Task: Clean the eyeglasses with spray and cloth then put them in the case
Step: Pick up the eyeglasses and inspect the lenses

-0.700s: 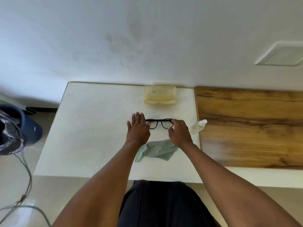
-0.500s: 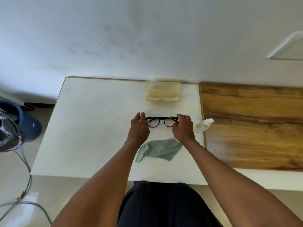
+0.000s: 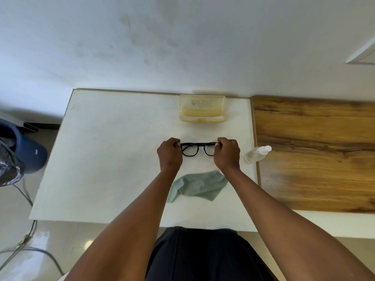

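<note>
step: pick-up | black plastic-framed eyeglasses (image 3: 198, 149) over white desk (image 3: 113, 151), each hand's fingers (image 3: 176, 142) pinching an outer corner, likely sparing lenses | green cloth (image 3: 197, 186), clear spray bottle (image 3: 256, 154), open yellowish case (image 3: 202, 110) near

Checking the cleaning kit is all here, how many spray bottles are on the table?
1. The spray bottle lies on its side at the white table's right edge, just right of the right hand. None other shows.
</note>
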A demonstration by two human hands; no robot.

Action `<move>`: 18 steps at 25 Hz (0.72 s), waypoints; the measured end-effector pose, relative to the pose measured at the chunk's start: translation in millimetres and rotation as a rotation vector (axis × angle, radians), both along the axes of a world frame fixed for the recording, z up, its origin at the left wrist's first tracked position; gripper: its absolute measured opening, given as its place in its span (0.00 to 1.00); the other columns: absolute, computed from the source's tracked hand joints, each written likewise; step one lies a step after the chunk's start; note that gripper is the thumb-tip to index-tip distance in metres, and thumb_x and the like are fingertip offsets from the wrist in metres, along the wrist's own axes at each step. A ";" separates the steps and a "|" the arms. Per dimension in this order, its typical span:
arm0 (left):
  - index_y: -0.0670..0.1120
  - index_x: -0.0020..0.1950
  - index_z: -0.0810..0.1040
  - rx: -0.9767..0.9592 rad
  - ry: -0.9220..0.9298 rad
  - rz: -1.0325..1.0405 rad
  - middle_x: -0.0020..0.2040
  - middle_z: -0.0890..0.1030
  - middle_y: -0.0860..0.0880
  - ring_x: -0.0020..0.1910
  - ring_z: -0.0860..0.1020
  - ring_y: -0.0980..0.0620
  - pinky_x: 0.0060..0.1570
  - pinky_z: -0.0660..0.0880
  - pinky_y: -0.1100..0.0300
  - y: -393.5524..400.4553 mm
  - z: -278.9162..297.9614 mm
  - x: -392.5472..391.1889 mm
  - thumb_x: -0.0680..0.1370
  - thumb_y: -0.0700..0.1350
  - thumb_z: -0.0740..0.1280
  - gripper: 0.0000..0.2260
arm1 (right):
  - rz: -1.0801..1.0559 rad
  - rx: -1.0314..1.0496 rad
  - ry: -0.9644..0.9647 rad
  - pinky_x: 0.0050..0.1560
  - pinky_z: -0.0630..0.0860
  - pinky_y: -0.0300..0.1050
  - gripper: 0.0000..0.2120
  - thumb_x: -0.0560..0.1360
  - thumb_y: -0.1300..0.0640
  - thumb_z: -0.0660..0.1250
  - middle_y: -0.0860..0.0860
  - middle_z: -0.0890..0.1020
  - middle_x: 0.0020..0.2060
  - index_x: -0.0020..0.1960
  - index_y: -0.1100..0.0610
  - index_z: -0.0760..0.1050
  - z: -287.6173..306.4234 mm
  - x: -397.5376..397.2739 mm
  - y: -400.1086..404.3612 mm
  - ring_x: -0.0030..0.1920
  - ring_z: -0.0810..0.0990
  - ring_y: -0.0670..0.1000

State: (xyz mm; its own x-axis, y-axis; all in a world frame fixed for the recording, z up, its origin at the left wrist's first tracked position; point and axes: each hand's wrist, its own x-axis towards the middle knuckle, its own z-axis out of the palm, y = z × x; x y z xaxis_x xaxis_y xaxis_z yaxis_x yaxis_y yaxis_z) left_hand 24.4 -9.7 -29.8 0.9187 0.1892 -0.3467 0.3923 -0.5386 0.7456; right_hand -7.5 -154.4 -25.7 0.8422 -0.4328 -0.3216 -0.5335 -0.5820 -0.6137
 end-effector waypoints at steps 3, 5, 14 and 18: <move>0.39 0.51 0.80 -0.063 0.026 0.081 0.51 0.82 0.41 0.51 0.77 0.46 0.50 0.70 0.62 -1.7 2.5 0.7 0.77 0.36 0.61 0.09 | -0.003 -0.002 -0.005 0.59 0.63 0.44 0.14 0.78 0.63 0.55 0.63 0.74 0.59 0.61 0.63 0.73 -0.3 1.7 0.3 0.62 0.68 0.60; 0.39 0.52 0.80 -0.091 0.042 0.122 0.52 0.82 0.42 0.53 0.77 0.46 0.51 0.71 0.61 -2.3 4.7 0.5 0.76 0.36 0.62 0.09 | -0.005 0.000 -0.009 0.57 0.63 0.42 0.14 0.78 0.63 0.55 0.63 0.74 0.58 0.60 0.63 0.74 1.3 1.9 0.8 0.61 0.68 0.59; 0.41 0.45 0.81 -0.175 0.045 0.215 0.39 0.82 0.42 0.42 0.76 0.47 0.43 0.71 0.60 -1.5 19.9 -3.2 0.76 0.41 0.65 0.06 | -0.014 -0.016 -0.109 0.52 0.62 0.38 0.12 0.78 0.63 0.57 0.62 0.77 0.55 0.56 0.64 0.77 17.6 -0.1 0.3 0.60 0.71 0.57; 0.44 0.39 0.78 -0.249 0.036 0.244 0.31 0.78 0.49 0.39 0.79 0.46 0.41 0.73 0.60 1.3 33.5 -7.6 0.74 0.43 0.68 0.05 | -0.063 0.006 -0.188 0.49 0.63 0.37 0.11 0.78 0.62 0.59 0.62 0.79 0.51 0.52 0.64 0.78 31.8 -3.7 -0.6 0.56 0.73 0.57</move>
State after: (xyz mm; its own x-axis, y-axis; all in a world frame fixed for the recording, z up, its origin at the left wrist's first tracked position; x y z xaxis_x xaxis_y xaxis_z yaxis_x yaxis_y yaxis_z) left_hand 16.9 -8.4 3.7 0.8433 0.3074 -0.4410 0.5153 -0.2290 0.8258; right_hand -11.2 -155.0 6.1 0.8590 -0.4852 -0.1634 -0.4442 -0.5475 -0.7092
